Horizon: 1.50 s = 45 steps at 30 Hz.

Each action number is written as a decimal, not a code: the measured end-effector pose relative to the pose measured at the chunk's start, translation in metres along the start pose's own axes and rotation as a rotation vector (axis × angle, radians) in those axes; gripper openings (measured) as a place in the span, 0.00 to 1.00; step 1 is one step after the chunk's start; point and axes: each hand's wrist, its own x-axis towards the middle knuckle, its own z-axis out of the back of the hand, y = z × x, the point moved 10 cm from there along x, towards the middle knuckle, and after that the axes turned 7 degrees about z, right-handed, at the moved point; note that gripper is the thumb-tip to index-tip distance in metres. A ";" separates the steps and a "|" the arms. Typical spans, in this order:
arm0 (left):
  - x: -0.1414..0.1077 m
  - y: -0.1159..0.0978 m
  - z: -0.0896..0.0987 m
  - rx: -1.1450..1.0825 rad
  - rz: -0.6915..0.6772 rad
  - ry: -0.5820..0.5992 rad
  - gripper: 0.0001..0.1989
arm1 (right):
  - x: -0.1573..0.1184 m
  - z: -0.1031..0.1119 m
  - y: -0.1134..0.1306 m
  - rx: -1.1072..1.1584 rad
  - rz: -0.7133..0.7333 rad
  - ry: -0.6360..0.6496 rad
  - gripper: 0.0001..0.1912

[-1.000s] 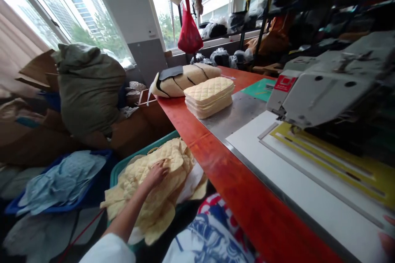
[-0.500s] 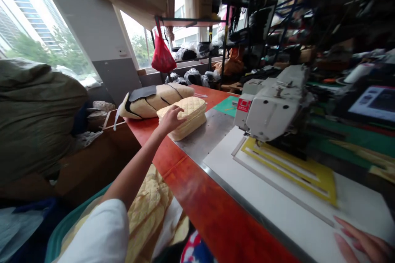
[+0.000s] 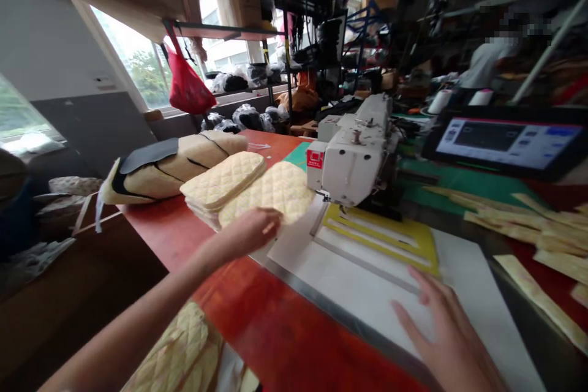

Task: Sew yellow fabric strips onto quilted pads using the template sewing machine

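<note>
Pinched at its near edge, a quilted cream fabric piece (image 3: 275,193) is in my left hand (image 3: 257,226). The piece is beside the stack of matching quilted pieces (image 3: 220,180) and partly overlaps it in view. Over the white sewing plate (image 3: 367,272), my right hand (image 3: 441,324) has its fingers spread and holds nothing. A yellow slotted frame (image 3: 386,239) lies on that plate, under the head of a white sewing machine (image 3: 351,159). My right hand is close to the frame's near edge.
A strapped roll of cream material (image 3: 169,165) lies at the table's left end. Quilted pieces (image 3: 179,343) are below the red table edge (image 3: 275,318). At right stand a control screen (image 3: 509,141) and cream strips (image 3: 542,233). A person (image 3: 489,61) is in the background.
My left hand has drawn one quilted piece off the stack, to the right. My right hand has come further into view over the white plate. The view has turned right.
</note>
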 end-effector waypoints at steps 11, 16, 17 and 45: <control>-0.132 -0.174 -0.075 -0.099 -0.649 0.025 0.12 | -0.034 0.035 0.038 -0.158 0.155 0.131 0.22; -0.103 -0.148 -0.071 -0.028 -0.640 -0.033 0.15 | -0.053 0.049 0.034 -0.145 0.178 0.167 0.23; -0.092 -0.145 -0.073 -0.017 -0.638 -0.049 0.14 | -0.051 0.047 0.028 -0.157 0.155 0.162 0.23; 0.027 -0.075 -0.136 -0.266 -0.091 0.007 0.10 | 0.004 0.005 -0.039 -0.391 -0.012 0.186 0.13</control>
